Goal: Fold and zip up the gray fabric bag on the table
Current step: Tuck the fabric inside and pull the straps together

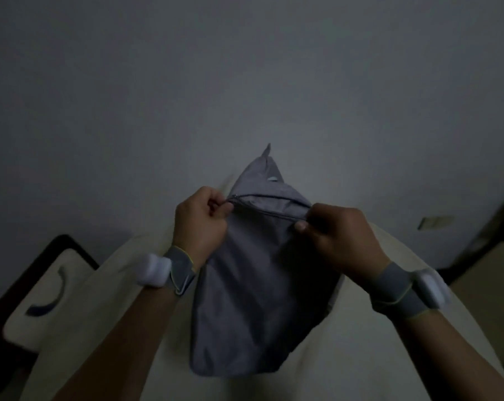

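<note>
text: none legible | labels: none | pale tag on gray bag (272,178): too blurred to read

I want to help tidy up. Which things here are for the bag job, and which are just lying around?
For the job:
gray bag
zipper
left hand, pinching the zipper end
right hand, pinching the bag's edge

Just lying about:
cream tray on the left
small card on the right

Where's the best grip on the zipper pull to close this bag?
Pinch the pull at the zipper's left end, where the left hand has it, coming from the left. The track runs rightward, so the right hand should anchor the gray bag at the far end.
</note>
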Motion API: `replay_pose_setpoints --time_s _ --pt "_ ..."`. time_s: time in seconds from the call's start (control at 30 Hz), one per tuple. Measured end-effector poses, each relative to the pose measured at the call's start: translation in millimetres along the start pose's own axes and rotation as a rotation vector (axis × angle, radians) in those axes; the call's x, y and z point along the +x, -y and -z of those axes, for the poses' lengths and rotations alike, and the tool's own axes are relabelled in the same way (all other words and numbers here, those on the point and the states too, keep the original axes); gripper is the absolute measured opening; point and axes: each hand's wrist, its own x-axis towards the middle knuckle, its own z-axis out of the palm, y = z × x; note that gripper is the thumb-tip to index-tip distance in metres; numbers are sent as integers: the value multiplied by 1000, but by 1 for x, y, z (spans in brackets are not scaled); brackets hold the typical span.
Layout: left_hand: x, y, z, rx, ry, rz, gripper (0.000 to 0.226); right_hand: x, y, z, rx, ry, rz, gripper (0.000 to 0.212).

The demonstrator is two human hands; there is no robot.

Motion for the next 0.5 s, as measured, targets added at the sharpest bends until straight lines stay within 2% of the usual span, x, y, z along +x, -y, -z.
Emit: replay_pose_setpoints --time_s 0.07,0.13,0.2,0.27,0.33,0.43,0.5 --pt "-29 25 7 -10 63 53 10 -16 8 -14 10 52 76 32" --pt "-62 59 7 51 156 103 14 -42 3 -39 41 195 110 34" --pt "-93 92 7 114 192 174 12 -71 -11 -66 -29 394 93 37" --pt "-110 111 12 120 159 263 13 -88 -28 -80 -76 516 5 49" --pt "-111 114 17 123 163 283 16 -85 -39 -82 -104 565 -62 52" --pt "-105 113 22 127 197 260 14 -67 -35 -80 -289 668 -45 35" --pt "-103 114 23 109 186 247 12 -57 -16 -77 -318 657 -16 46"
